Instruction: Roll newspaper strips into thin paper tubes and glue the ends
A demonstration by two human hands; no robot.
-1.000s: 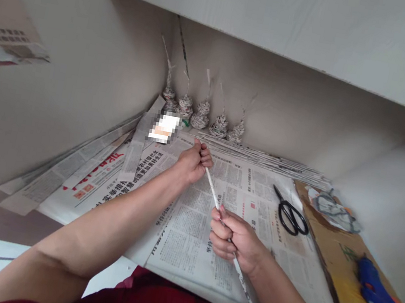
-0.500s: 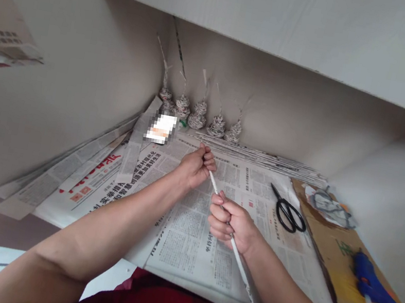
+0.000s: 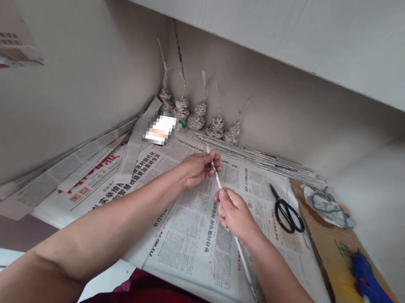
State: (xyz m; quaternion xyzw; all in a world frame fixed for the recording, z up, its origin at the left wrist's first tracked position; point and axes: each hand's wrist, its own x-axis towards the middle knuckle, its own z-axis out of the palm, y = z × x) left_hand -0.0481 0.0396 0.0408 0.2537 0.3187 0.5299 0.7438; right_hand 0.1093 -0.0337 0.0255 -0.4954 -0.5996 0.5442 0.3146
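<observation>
A long, thin rolled paper tube (image 3: 245, 256) runs slantwise between my hands and down toward my lap. Near its upper end my left hand (image 3: 201, 168) pinches it with thumb and fingers, and a short tip sticks out beyond them. My right hand (image 3: 236, 210) is wrapped round the tube just below, thumb on top. Both hands are over newspaper sheets (image 3: 184, 253) spread on the table. Several woven paper gourds (image 3: 197, 117) with thin stems stand against the back wall. In front of them lies a bundle of rolled paper tubes (image 3: 264, 158).
Black-handled scissors (image 3: 287, 213) lie right of my hands. On cardboard (image 3: 342, 267) at the far right rest a blue glue gun (image 3: 373, 291) and a crumpled wrapper (image 3: 328, 205). Paper strips (image 3: 44, 181) lie at left, near a pixelated bright object (image 3: 161, 128). A white panel (image 3: 280, 24) overhangs the back.
My left hand has shifted slightly right and down along the tube, baring its tip. My right hand's grip has turned, with the thumb now nearer the left hand.
</observation>
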